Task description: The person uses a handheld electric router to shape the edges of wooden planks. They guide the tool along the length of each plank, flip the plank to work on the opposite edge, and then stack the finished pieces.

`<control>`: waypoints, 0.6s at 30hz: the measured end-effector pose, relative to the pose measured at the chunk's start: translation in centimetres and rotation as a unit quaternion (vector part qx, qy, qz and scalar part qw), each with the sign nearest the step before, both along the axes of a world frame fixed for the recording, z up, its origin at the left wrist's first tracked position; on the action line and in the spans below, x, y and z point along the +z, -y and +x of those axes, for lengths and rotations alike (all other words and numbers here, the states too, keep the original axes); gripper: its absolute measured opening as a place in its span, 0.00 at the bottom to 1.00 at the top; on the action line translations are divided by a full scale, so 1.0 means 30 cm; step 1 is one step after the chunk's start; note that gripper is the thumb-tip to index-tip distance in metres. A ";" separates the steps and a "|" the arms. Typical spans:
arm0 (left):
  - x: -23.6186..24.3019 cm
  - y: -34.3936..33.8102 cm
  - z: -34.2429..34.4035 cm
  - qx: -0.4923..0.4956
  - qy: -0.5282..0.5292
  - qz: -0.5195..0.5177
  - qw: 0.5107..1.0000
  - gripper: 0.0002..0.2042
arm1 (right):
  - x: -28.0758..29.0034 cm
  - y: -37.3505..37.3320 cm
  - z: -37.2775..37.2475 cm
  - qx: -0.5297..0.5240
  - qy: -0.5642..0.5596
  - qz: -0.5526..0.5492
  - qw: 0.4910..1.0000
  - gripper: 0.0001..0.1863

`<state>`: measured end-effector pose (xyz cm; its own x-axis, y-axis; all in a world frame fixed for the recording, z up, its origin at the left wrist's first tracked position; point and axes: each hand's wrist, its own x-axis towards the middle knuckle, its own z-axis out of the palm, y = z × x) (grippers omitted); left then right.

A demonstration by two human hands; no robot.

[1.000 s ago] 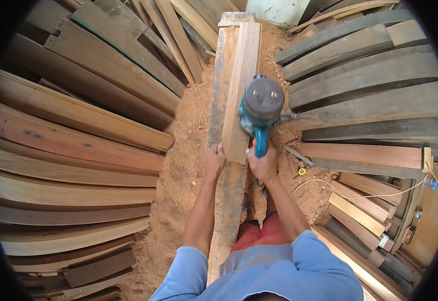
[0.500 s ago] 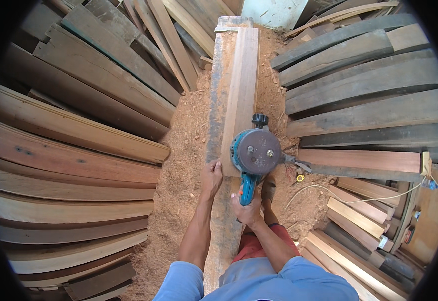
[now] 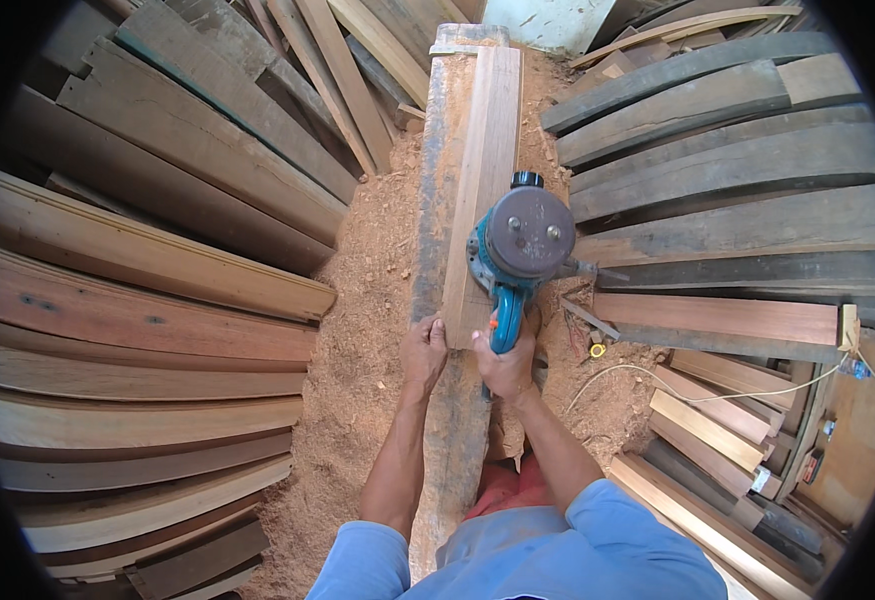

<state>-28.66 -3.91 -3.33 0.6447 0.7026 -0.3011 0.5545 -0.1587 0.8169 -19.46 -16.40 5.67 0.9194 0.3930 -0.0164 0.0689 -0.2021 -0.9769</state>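
Observation:
A long pale wooden board (image 3: 485, 120) lies lengthwise on a worn, sawdust-streaked plank bench (image 3: 430, 250), against a small cross strip at the far end. On the board's near part sits a teal power tool (image 3: 520, 240), apparently a router, with a round grey top and a black knob. My right hand (image 3: 505, 365) is closed around its teal rear handle. Just left of it, my left hand (image 3: 425, 350) grips the near left corner of the board, fingers curled on the edge. The tool's bit and base are mostly hidden under its body.
Stacked boards flank the bench on the left (image 3: 137, 305) and right (image 3: 717, 230). Sawdust (image 3: 357, 350) covers the ground. At the right lie a yellow tape measure (image 3: 597, 350), a metal bar (image 3: 587, 320) and a pale cord (image 3: 617, 372). A white panel (image 3: 542, 22) stands beyond the bench.
The tool came back toward me between the first two frames and has since moved forward along the board, with my right hand on it. My left hand stays at the board's near end.

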 end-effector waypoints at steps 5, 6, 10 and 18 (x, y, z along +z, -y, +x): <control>-0.014 0.006 -0.003 0.010 0.017 -0.019 1.000 0.13 | -0.024 -0.048 0.120 -0.004 -0.014 -0.013 1.000 0.15; -0.028 0.006 -0.009 0.014 0.024 -0.017 0.999 0.13 | -0.014 -0.070 0.158 -0.004 -0.004 -0.013 1.000 0.15; -0.043 0.003 -0.024 0.016 0.046 0.005 0.999 0.15 | -0.028 -0.182 0.389 -0.015 0.023 0.004 1.000 0.17; 0.045 0.018 -0.085 -0.148 0.052 0.200 0.967 0.28 | -0.070 -0.301 0.744 -0.022 0.076 -0.001 0.997 0.21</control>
<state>-31.23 -4.45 -1.98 0.8474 0.5298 0.0339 0.3545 -0.6123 0.7067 2.86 -7.38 3.57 0.9280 0.3516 0.1233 0.2063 -0.2093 -0.9558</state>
